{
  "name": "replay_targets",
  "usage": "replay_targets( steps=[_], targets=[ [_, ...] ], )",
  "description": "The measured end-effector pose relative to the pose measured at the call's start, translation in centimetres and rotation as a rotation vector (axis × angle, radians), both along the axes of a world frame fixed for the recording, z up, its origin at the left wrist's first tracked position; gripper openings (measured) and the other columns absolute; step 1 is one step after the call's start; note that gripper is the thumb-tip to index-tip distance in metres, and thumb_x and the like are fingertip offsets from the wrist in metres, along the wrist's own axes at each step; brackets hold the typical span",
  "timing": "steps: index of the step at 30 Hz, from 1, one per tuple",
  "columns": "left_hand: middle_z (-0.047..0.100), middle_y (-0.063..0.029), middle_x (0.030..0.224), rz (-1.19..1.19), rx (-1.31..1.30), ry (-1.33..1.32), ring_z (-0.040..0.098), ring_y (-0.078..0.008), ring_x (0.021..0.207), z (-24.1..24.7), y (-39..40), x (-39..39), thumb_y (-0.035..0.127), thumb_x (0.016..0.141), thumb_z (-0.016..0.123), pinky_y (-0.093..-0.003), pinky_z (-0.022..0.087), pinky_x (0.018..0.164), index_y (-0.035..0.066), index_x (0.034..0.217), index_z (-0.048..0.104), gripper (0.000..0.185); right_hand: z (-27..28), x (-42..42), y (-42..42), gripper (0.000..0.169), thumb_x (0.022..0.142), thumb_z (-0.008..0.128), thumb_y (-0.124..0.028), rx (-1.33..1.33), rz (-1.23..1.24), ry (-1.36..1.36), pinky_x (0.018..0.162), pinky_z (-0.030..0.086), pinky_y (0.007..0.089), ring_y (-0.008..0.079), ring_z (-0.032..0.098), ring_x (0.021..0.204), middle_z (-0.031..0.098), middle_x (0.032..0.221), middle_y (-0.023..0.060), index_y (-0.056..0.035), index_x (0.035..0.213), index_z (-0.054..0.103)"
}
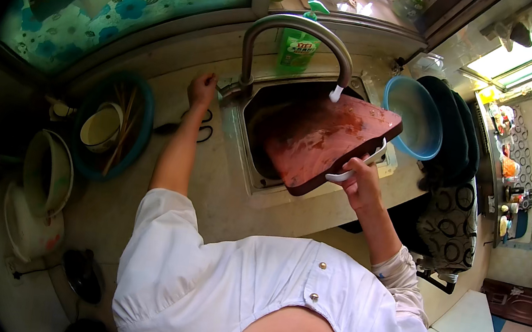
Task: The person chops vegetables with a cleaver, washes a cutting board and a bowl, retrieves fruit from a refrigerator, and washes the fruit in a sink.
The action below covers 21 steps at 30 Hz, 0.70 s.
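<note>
My right hand (362, 181) is closed around the white handle (356, 167) at the near edge of a reddish cutting board (330, 134). The board is tilted, its lower part down in the sink (262, 115), its upper face wet with dark red patches. The white-tipped spout of the curved faucet (305, 22) hangs just above the board's far edge. My left hand (203, 89) is at the faucet's base, left of the sink, on or beside its lever; the exact contact is hard to see. Black-handled scissors (205, 133) lie by my left forearm, partly hidden under it.
A green pump bottle of dish soap (298, 52) stands behind the faucet. Right of the sink is a blue plastic basin (413, 117). On the left, a teal basin (146, 135) holds bowls and chopsticks, with more bowls (48, 172) beyond. A window ledge runs behind the counter.
</note>
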<state>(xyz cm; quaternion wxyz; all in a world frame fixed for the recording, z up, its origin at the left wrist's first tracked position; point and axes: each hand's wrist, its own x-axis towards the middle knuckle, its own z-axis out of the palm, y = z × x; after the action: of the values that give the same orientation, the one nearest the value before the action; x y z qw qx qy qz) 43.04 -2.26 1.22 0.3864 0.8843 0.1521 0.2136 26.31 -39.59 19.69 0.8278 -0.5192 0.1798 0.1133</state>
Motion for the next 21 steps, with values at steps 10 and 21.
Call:
replay_targets(
  steps=[10,21],
  targets=[
    [0.021,-0.0092,0.144,-1.347,-0.668,-0.124,0.016,-0.0219,0.134,13.0,-22.3,-9.4,0.028,0.092,0.036,-0.0345,0.009,0.108,0.007,0.138,0.023,0.051,0.3,-0.3,1.5,0.038,0.065,0.049,0.002,-0.222,0.170,0.039,0.057,0.044,0.0242,0.0111,0.051,0.067,0.050,0.082,0.0041,-0.0037,0.102,0.044],
    [0.020,-0.0156,0.142,-0.967,-0.651,0.397,0.015,-0.0265,0.133,-7.1,-21.0,3.4,0.037,0.094,0.028,-0.0314,0.013,0.108,0.001,0.135,0.025,0.055,1.7,1.8,-0.8,0.042,0.065,0.046,0.003,-0.139,-0.042,0.020,0.054,0.043,0.0200,0.0096,0.051,0.060,0.053,0.080,0.0023,-0.0028,0.107,0.045]
  ],
)
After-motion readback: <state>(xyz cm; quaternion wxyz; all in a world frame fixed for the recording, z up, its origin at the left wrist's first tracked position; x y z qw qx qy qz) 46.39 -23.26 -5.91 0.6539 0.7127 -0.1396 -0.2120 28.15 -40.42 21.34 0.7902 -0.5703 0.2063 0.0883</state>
